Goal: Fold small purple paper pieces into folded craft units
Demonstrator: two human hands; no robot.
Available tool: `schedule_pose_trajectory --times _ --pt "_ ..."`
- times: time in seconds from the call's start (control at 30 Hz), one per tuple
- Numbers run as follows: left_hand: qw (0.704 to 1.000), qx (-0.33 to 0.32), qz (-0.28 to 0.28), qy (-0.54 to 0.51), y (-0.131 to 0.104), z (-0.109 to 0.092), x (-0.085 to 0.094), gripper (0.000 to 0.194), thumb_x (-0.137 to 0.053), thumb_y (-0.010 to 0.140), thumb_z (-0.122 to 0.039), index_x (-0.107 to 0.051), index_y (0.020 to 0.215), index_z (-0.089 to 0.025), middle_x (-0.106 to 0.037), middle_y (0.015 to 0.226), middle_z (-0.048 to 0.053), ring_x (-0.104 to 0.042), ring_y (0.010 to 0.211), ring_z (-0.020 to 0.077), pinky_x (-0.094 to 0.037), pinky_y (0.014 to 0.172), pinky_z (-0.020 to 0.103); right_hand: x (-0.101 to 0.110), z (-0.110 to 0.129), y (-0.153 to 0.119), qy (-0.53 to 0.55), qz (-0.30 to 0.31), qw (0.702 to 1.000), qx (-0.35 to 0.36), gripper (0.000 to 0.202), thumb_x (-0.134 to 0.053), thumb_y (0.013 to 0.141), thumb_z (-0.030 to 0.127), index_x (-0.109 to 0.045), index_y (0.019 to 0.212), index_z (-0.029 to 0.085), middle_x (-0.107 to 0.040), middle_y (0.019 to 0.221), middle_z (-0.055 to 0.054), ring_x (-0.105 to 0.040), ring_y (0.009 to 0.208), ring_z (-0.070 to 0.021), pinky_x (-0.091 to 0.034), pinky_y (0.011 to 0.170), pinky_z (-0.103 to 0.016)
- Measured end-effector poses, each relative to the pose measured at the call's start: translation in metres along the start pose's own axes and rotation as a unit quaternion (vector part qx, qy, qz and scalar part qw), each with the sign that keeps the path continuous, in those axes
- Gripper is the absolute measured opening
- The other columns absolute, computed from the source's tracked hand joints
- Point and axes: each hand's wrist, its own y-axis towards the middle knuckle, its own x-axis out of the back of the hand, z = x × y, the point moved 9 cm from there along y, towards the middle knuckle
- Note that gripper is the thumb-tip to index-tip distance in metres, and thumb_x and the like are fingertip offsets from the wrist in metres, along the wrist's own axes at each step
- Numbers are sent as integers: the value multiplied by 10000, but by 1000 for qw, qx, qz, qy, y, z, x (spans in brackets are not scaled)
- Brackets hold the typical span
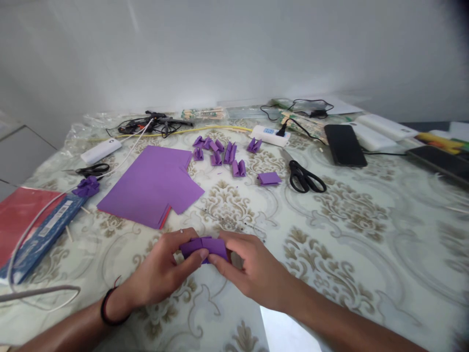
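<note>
Between both hands is a small piece of folded purple paper (218,247), its creased faces turned upward. My left hand (168,259) pinches its left end, with the thumb across the front. On the right end, my right hand (249,261) grips it with thumb and fingers, the two thumbs nearly meeting. Beyond the hands lie several folded purple paper pieces (239,168) in a loose group. One flatter folded piece (269,179) sits apart to their right. Purple paper sheets (146,181) are stacked at the left, a red edge showing beneath.
Black-handled scissors (304,178) lie right of the folded pieces, near a black phone (344,145). A white power strip (270,135) and cables stand at the back. At left are a second pair of scissors (93,170), a purple paper flower (86,187) and a red packet (27,210).
</note>
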Motion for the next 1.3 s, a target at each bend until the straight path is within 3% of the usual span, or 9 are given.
schedule_pose_trajectory --times 0.37,1.3 --pt "1000 -16 -4 12 0 -4 2 234 -613 1013 -326 -620 807 -216 -661 753 -23 -594 706 156 -469 670 271 0 -1 0 1 1 1000 3 334 -572 1003 275 -429 706 220 -494 688 26 -503 659 -152 -375 627 -281" --pt "1000 16 14 19 2 -2 0 255 -607 1005 -344 -620 796 -199 -646 747 -10 -579 699 159 -454 648 267 0 1 0 -10 -2 1000 12 339 -585 997 248 -421 701 218 -492 680 30 -490 639 -142 -366 608 -273"
